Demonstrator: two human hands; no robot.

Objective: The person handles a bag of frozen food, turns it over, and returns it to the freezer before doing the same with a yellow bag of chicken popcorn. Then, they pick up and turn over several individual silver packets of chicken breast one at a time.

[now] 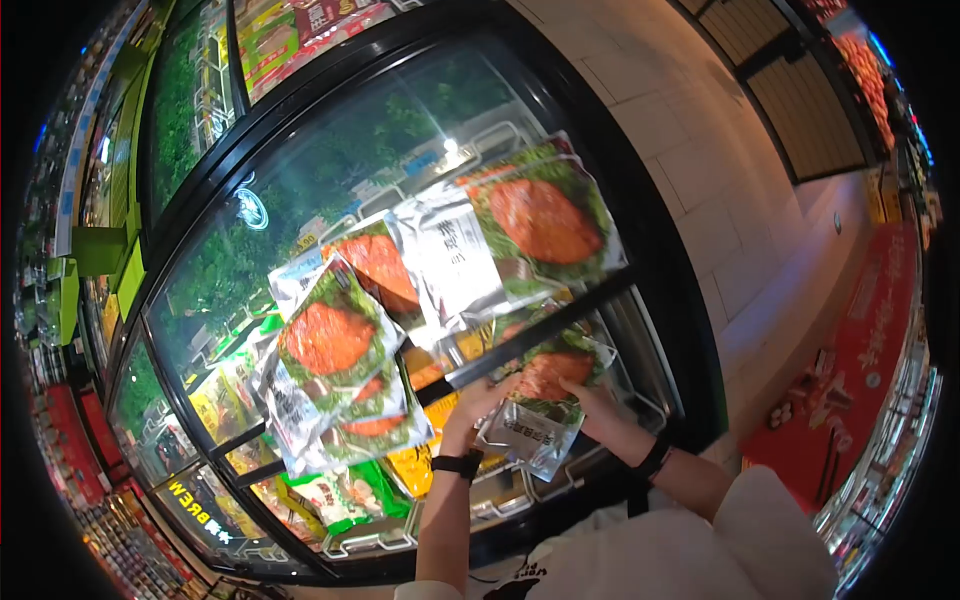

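Observation:
In the head view, my left hand (484, 404) and my right hand (604, 412) hold a food packet (552, 378) from its two sides, at the open near part of a chest freezer. This packet is silvery and pictures orange-red meat on green leaves, with a pale printed label at its lower end. My right thumb lies across its front; the fingers behind it are hidden. Just beyond my hands, similar meat packets (326, 338) lie on the freezer's sliding glass lid (400, 120), and another large packet (545, 222) rests at the right.
The freezer's black frame (690, 340) surrounds the lid and opening. Yellow packets (412, 468) and a green-and-white bag (350, 496) lie inside, beside white wire racks (375, 540). Tiled floor (690, 170) runs along the right, with a red display (850, 370) beyond.

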